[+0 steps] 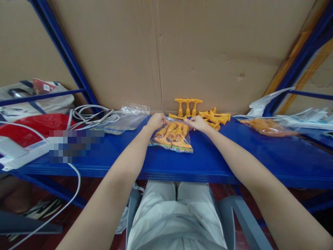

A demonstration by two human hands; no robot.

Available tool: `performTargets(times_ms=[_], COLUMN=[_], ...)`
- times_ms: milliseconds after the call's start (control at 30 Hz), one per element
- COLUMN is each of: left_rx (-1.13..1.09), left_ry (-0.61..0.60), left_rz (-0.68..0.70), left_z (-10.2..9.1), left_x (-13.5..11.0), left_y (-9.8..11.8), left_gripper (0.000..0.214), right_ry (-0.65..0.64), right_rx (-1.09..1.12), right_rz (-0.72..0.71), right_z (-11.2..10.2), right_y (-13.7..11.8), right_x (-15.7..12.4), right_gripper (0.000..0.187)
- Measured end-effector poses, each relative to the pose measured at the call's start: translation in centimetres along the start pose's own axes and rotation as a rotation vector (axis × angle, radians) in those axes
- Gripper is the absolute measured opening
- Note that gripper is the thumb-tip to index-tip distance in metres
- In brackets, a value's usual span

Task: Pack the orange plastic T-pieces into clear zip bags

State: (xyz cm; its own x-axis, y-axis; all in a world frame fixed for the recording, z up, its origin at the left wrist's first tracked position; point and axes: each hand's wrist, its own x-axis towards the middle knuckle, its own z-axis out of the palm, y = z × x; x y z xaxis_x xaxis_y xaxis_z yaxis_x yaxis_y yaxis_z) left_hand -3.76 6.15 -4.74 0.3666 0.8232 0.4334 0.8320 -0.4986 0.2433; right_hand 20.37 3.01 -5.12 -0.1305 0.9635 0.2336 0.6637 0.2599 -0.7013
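Observation:
A clear plastic bag (pixel 170 136) with several orange plastic pieces inside lies on the blue table in front of me, its colourful printed strip toward me. My left hand (pixel 156 122) pinches the bag's far left corner. At the far right corner, my right hand (pixel 199 124) has its fingers closed on the bag's edge. Just behind the bag, orange T-shaped plastic pieces (pixel 187 107) stand upright against the cardboard. A loose heap of similar orange pieces (pixel 217 118) lies beyond my right hand.
Flat clear bags (pixel 125 121) lie left of my left hand, beside coiled white cables (pixel 91 116). A filled bag of orange pieces (pixel 266 127) rests on the right. Cardboard (pixel 161 52) stands behind the blue table (pixel 208 166). A white power strip (pixel 23 154) sits far left.

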Motion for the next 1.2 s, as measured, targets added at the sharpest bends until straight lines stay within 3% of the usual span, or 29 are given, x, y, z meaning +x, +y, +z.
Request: performTargets(times_ms=[100, 233, 467, 667, 767, 967, 1067, 1200], left_rx=[0.040, 0.094, 0.127, 0.101, 0.095, 0.047, 0.000, -0.019], left_ry=[0.041, 0.110, 0.207, 0.288, 0.284, 0.263, 0.293, 0.299], left_rz=[0.044, 0.116, 0.174, 0.179, 0.202, 0.204, 0.168, 0.071], left_z=[0.0, 0.2, 0.0, -0.5, -0.6, -0.2, 0.1, 0.7], left_x=[0.1, 0.1, -0.4, -0.5, -0.5, -0.3, -0.2, -0.1], left_y=[0.1, 0.0, 0.2, 1.2, 1.8, 1.7, 0.6, -1.4], left_gripper=[0.023, 0.025, 0.026, 0.028, 0.028, 0.029, 0.031, 0.030], right_ry=[0.025, -0.011, -0.426, -0.594, -0.615, -0.530, -0.394, -0.096], right_rx=[-0.040, 0.117, 0.171, 0.543, 0.654, 0.750, 0.767, 0.861], right_rz=[-0.004, 0.028, 0.057, 0.204, 0.254, 0.281, 0.295, 0.329], right_z=[0.1, -0.1, -1.6, -1.6, -0.7, -0.1, -1.8, -5.6], right_y=[0.3, -0.1, -1.4, -2.7, -3.4, -3.4, -3.0, -1.5], right_x=[0.2, -0.1, 0.5, 1.9, 1.8, 1.5, 1.0, -0.2], right_gripper=[0.045, 0.038, 0.043, 0.021, 0.021, 0.010, 0.010, 0.017])
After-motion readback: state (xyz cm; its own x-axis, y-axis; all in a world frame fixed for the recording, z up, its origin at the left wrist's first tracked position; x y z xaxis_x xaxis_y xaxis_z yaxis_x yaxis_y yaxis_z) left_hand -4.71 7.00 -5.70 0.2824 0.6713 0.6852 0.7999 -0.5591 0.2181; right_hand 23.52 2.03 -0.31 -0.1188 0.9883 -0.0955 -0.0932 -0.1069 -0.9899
